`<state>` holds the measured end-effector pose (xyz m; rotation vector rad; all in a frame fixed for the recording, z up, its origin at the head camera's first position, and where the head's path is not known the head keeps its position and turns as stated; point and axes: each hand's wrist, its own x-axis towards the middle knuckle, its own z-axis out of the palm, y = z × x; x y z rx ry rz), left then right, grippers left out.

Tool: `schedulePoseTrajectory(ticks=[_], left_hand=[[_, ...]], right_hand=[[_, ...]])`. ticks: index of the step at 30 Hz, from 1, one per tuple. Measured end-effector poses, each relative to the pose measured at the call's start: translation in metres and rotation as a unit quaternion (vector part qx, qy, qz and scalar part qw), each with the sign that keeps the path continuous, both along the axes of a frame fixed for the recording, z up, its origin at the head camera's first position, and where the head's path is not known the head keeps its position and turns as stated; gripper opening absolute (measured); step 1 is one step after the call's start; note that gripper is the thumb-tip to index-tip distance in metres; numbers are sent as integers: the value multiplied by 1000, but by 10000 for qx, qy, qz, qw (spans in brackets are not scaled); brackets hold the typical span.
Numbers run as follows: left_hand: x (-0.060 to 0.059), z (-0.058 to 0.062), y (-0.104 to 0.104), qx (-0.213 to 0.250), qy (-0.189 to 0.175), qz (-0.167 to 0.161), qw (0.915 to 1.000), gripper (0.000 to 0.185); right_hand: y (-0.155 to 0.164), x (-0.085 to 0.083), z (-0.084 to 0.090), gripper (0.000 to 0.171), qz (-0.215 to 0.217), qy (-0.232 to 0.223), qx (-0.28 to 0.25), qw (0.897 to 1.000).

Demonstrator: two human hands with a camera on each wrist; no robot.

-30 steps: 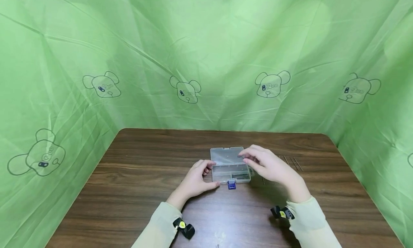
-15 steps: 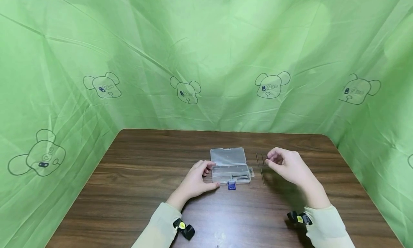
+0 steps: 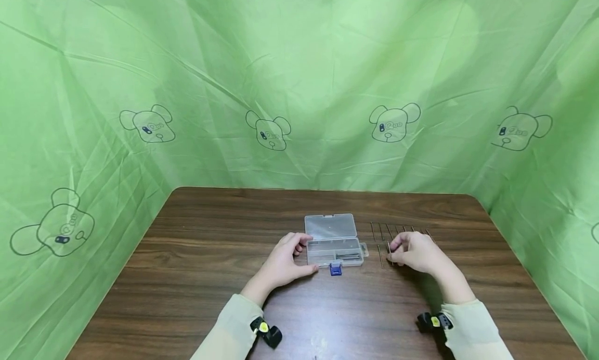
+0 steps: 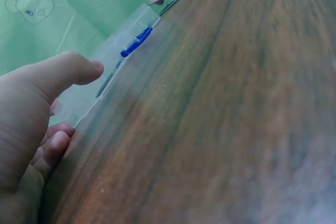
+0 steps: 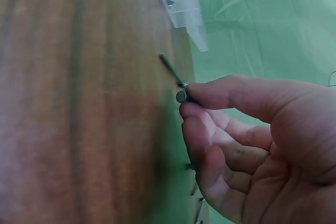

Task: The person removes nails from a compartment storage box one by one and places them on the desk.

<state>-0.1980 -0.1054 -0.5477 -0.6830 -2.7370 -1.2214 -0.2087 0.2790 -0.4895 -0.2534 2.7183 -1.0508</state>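
Observation:
A clear plastic box [image 3: 320, 252] lies on the table with its lid [image 3: 330, 226] folded back and a blue latch [image 3: 336, 269] at the front. Several nails [image 3: 348, 256] fill its front right compartment. My left hand [image 3: 285, 264] grips the box's left end, thumb at the front corner and fingers along the side. Right of the box, my right hand [image 3: 416, 253] pinches a nail between thumb and fingertips, low over the table; its round, textured head [image 5: 181, 97] faces the right wrist camera. Another nail [image 3: 380, 256] lies just left of those fingertips.
Behind the right hand, several nails [image 3: 373, 231] lie spaced out in a row on the wooden table [image 3: 210, 256]. A clear hanging tab [image 3: 365, 249] juts from the box's right side. Green cloth [image 3: 299, 63] hangs around the table's back and sides.
My right hand has gone from above the box to the right, then slightly nearer me, bringing a nail down beside the one lying there. The left hand and box have stayed put.

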Motion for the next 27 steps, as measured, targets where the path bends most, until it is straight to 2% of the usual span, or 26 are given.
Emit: schedulePoseTrajectory(ticks=[5, 12, 22, 27], left_hand=[[-1, -2, -1, 6, 33, 14, 10000, 69], [-1, -2, -1, 49, 25, 5, 10000, 69], [-2, -4, -1, 21, 90, 25, 10000, 69], [-2, -5, 0, 12, 56, 7, 10000, 69]], right_hand=[[-2, 1, -6, 20, 19, -13, 73, 10000], [-5, 0, -6, 26, -174, -27, 231, 9996], [-4, -1, -8, 23, 25, -59, 29, 10000], [-2, 1, -1, 25, 106, 138, 122, 9998]])
